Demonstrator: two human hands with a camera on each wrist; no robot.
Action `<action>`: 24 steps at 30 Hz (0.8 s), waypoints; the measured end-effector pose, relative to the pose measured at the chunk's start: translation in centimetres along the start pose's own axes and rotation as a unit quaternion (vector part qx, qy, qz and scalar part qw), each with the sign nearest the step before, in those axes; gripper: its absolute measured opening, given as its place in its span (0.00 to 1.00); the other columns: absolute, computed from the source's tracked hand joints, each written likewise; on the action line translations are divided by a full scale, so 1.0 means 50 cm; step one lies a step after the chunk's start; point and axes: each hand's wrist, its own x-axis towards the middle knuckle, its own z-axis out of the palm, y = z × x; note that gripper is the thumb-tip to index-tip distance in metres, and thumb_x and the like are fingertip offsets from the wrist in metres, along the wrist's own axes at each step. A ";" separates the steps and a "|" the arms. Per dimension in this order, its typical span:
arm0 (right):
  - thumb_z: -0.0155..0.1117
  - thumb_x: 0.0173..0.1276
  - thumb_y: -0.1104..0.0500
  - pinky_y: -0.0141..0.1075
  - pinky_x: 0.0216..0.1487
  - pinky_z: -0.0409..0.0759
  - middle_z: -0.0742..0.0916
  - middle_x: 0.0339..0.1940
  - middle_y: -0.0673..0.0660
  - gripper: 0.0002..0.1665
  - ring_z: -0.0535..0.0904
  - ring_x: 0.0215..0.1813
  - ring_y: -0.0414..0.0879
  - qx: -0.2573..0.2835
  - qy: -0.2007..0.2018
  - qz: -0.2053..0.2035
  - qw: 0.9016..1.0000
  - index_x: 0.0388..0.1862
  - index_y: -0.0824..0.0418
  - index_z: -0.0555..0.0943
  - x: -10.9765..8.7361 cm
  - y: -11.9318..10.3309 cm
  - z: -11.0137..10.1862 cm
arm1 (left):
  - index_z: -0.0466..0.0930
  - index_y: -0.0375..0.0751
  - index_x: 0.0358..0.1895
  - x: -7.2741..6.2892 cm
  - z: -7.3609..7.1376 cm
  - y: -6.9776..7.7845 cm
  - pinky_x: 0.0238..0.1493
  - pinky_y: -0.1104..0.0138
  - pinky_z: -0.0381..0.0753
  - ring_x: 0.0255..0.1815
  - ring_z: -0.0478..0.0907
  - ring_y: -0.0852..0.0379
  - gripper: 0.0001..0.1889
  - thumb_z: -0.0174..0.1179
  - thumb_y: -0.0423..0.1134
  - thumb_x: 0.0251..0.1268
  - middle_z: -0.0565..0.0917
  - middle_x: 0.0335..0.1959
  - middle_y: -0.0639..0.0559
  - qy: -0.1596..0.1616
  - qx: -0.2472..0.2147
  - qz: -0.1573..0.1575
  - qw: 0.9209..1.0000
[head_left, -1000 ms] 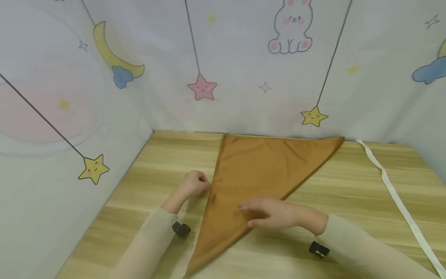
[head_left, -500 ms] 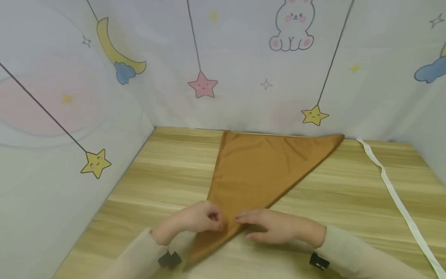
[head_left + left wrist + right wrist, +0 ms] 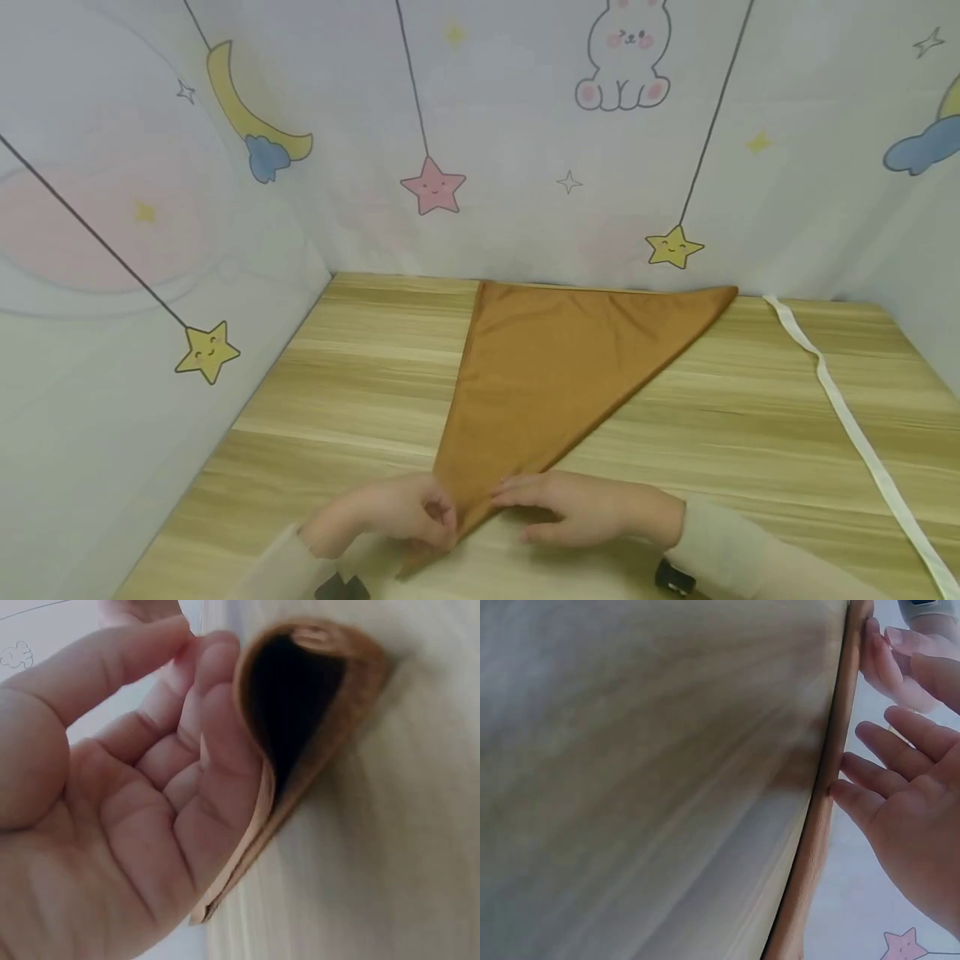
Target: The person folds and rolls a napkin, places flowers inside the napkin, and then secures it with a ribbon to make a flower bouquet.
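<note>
Moved down the frame since a second ago: left hand (image 3: 405, 504), from the left edge of the brown cloth (image 3: 536, 375) to its lower corner, and, less far, right hand (image 3: 585, 507). At lower centre: left thumb against curled fingers, their outer side touching the cloth; right fingers extended, slightly spread, tips touching the folded edge. Reaching up to mid-frame: the cloth, triangular on a wood-grained table (image 3: 360, 383). At right: long white strip (image 3: 855, 433). Across the top: printed backdrop (image 3: 517, 242).
</note>
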 end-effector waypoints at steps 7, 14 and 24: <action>0.51 0.75 0.49 0.45 0.70 0.62 0.72 0.70 0.57 0.28 0.64 0.73 0.54 -0.018 -0.004 0.003 1.000 0.69 0.61 0.69 0.003 -0.001 0.017 | 0.80 0.36 0.22 -0.012 0.005 -0.016 0.22 0.77 0.67 0.18 0.68 0.69 0.05 0.66 0.28 0.49 0.76 0.17 0.62 0.026 0.039 -0.004 0.999; 0.52 0.75 0.50 0.45 0.70 0.63 0.72 0.71 0.56 0.28 0.62 0.73 0.53 -0.028 -0.011 0.012 0.999 0.69 0.62 0.69 0.004 -0.003 0.024 | 0.81 0.42 0.20 -0.029 0.004 -0.020 0.22 0.75 0.68 0.18 0.68 0.68 0.07 0.69 0.28 0.42 0.76 0.16 0.62 0.057 0.084 -0.028 0.994; 0.53 0.75 0.50 0.44 0.69 0.64 0.72 0.70 0.56 0.29 0.63 0.73 0.52 -0.052 -0.013 0.010 0.999 0.69 0.61 0.69 0.007 -0.010 0.028 | 0.79 0.40 0.19 -0.055 0.006 -0.036 0.21 0.74 0.68 0.17 0.68 0.68 0.09 0.72 0.29 0.40 0.75 0.15 0.61 0.095 0.065 -0.029 0.993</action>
